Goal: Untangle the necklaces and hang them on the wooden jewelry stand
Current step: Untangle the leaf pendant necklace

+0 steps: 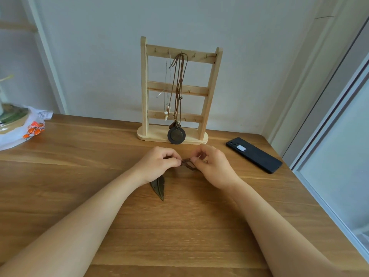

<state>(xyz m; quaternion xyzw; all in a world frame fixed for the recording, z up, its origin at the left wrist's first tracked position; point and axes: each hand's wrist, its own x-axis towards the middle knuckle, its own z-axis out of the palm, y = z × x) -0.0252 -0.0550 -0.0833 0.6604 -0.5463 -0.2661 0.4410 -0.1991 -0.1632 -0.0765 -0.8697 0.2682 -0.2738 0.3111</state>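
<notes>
Pinching the dark knotted cord point(186, 163) between them, left hand point(157, 163) and right hand point(214, 166) grip either end; feather pendant point(158, 186) trails beneath the left; wooden jewelry stand point(177, 90) directly beyond both.

Bare forearms point(79, 226), smooth and slim, lead to the equally bare left grip point(157, 162) and right grip point(214, 166).

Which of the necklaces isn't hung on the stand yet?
The feather-pendant necklace: the left hand and right hand pinch its cord. The round-medallion necklace and the thin pale-charm necklace hang on the wooden jewelry stand.
</notes>
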